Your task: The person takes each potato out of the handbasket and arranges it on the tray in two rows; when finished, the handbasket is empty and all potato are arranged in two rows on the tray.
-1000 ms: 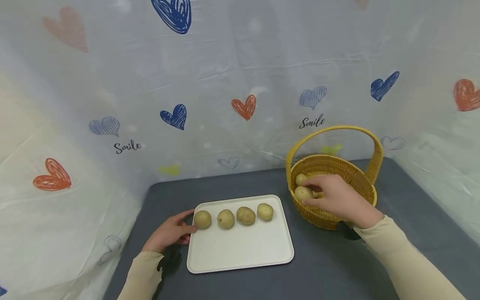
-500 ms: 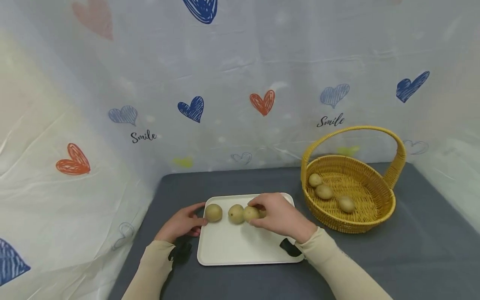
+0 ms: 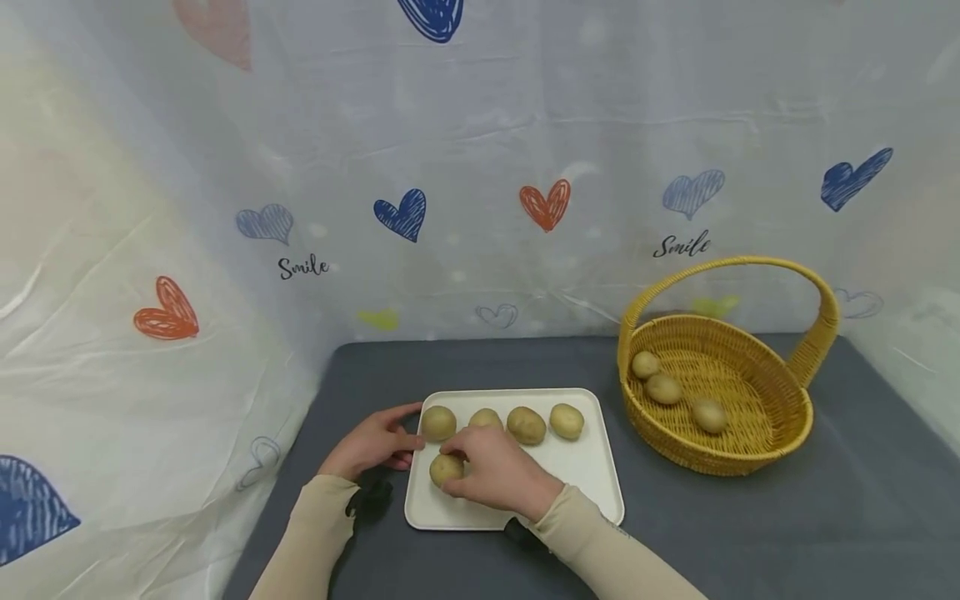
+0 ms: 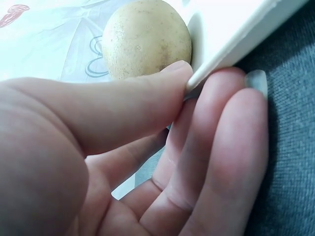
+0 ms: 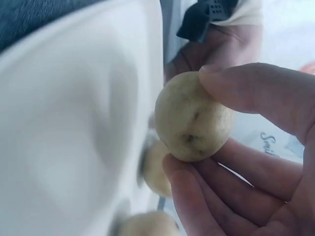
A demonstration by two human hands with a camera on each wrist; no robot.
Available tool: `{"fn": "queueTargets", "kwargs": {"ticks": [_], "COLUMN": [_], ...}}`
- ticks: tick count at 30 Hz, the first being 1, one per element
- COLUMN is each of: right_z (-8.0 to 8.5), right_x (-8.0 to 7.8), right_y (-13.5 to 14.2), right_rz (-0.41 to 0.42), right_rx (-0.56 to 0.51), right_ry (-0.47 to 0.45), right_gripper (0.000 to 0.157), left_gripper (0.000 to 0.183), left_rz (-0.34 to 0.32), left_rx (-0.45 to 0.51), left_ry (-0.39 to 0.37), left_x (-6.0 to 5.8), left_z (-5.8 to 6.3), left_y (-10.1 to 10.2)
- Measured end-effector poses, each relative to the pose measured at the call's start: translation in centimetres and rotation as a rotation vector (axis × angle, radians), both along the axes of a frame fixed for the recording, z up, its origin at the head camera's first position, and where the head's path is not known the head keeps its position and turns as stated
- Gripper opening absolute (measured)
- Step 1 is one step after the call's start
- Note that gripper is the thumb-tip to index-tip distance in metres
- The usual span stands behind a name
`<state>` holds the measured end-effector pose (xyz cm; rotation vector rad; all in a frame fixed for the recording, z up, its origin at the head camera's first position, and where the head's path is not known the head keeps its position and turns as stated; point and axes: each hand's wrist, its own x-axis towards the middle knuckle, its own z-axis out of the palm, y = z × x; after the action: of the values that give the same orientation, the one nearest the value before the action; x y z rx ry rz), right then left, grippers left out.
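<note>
Head view: a person's right hand point(image 3: 498, 468) grips a potato point(image 3: 446, 472) between thumb and curled fingers over the left part of a white tray point(image 3: 573, 479), on the near side of four more potatoes point(image 3: 527, 426) lined along its far edge. At the tray's left edge, the left hand point(image 3: 373, 446) pinches the rim, thumb above and fingers below, while a wicker basket point(image 3: 675, 443) holding three potatoes point(image 3: 663, 389) stands to the right.
</note>
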<state>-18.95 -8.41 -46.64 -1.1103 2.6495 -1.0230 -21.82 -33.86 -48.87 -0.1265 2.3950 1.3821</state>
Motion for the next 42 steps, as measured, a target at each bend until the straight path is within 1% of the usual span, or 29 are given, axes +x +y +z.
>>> {"fn": "queueTargets", "kwargs": {"ticks": [4,8,12,15,18,23,30,35,42], "right_z": [-0.7,-1.0,-1.1,-1.1,-1.1,-1.4,-1.7,-1.7,-1.7], "right_x": [0.3,0.5,0.5,0.4,0.3,0.3,0.3,0.4,0.3], "right_y": [-0.9,-1.7,-2.2,-2.2,-2.4,-2.6,-2.6,-2.7,-2.8], "right_rz": [-0.009,-0.013,-0.009,-0.011,-0.009,-0.009,-0.011,-0.011,-0.017], "right_rx": [-0.01,-0.009,0.007,0.014,0.008,0.01,0.003,0.0,0.017], "right_ry": [-0.014,-0.019,0.008,0.036,0.039,0.035,0.056,0.059,0.053], "right_gripper": [0.035,0.036,0.036,0.036,0.036,0.034,0.034,0.025,0.021], "left_gripper": [0.077,0.076,0.076,0.076,0.076,0.076,0.076,0.077,0.076], "left_rz": [-0.001,0.009,0.008,-0.002,-0.011,-0.01,-0.009,-0.013,-0.005], "left_rx": [0.006,0.009,-0.004,-0.002,0.0,0.008,0.004,0.009,0.004], "left_ry": [0.002,0.0,0.003,0.005,0.007,0.006,-0.005,-0.009,-0.011], "left_x": [0.1,0.1,-0.1,-0.3,-0.3,-0.3,-0.2,-0.3,-0.4], "left_z": [-0.1,-0.1,0.0,0.2,0.3,0.1,0.0,0.0,0.0], "left_y": [0.0,0.1,-0.1,0.1,0.2,0.0,0.0,0.0,-0.1]}}
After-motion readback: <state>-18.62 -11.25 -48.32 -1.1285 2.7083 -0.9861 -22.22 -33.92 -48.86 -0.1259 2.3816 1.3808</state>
